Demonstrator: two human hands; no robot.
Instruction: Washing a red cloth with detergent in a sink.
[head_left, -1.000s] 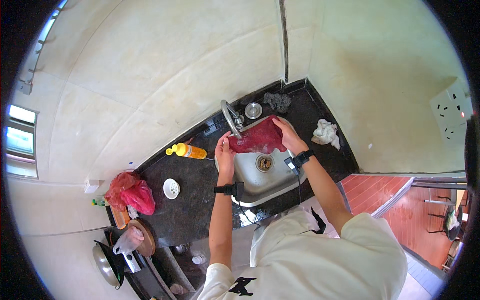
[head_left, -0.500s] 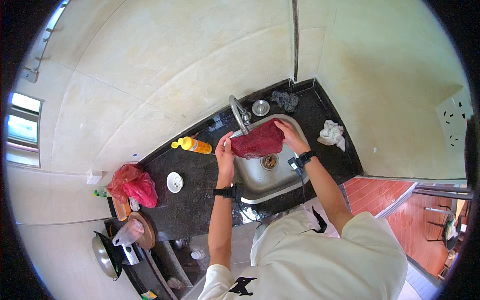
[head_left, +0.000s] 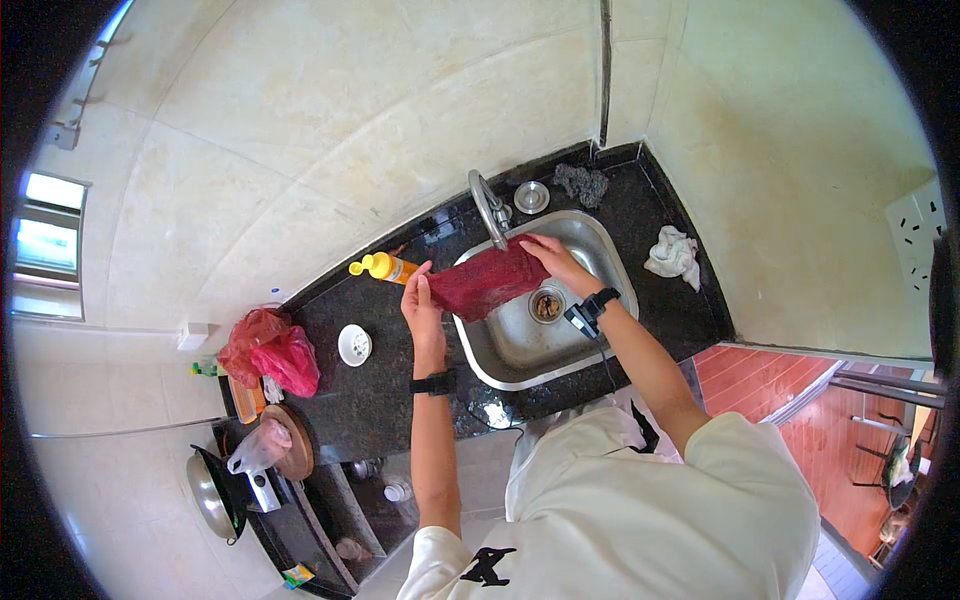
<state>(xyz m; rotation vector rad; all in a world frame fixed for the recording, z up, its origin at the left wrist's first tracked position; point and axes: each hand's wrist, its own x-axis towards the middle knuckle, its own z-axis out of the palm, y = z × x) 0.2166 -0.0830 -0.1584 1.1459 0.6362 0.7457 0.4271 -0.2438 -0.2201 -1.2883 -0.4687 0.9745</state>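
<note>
A dark red cloth point(head_left: 487, 281) is stretched between my two hands, over the left part of the steel sink point(head_left: 510, 372). My left hand point(head_left: 423, 304) pinches its left end, thumb on top, beyond the sink's left rim. The other end is gripped by my right hand point(head_left: 556, 262), above the basin. Just behind the cloth stands the curved faucet point(head_left: 487, 205), its spout close to the cloth's upper edge. Brownish scraps lie in the drain point(head_left: 546, 306). A yellow squeeze bottle point(head_left: 384, 267) lies beside my left hand on the counter.
On the black counter point(head_left: 390, 400) are a small white bowl point(head_left: 354, 345), red plastic bags point(head_left: 275, 350), a crumpled white cloth point(head_left: 673, 257), a grey scrubber point(head_left: 581, 185) and a metal drain strainer point(head_left: 531, 197). A wok point(head_left: 212, 495) and a round wooden board point(head_left: 293, 445) are at the lower left.
Both hands have shifted left with the red cloth, relative to the sink. More of the basin's right side now shows. The view has also moved slightly.
</note>
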